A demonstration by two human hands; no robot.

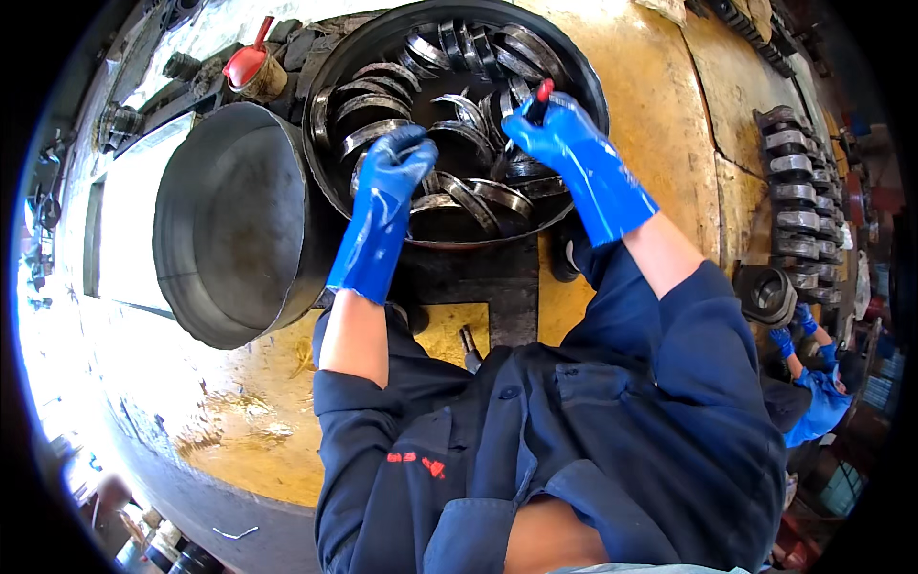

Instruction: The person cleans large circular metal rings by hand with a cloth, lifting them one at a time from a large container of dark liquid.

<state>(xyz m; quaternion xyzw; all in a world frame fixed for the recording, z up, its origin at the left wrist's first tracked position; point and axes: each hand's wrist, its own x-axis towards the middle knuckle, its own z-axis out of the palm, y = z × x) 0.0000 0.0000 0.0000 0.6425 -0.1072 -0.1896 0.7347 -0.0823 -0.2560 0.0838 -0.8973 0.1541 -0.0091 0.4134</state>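
A wide, dark round metal pan in front of me holds several shiny, curved metal bands, standing on edge or leaning on one another. Both hands wear long blue rubber gloves. Over the pan's near left part is my left hand, its fingers curled in; whatever they may hold is hidden. Toward the right side, my right hand is closed around a tool with a red handle, whose tip sticks up above the fist. The tool's working end is too dark to make out among the bands.
An upright-walled dark metal tub stands left of the pan. Behind it, a red scoop-like thing rests on a small container. Crankshaft-like metal parts lie at right, with a blue-gloved co-worker beyond. The floor is yellow and stained.
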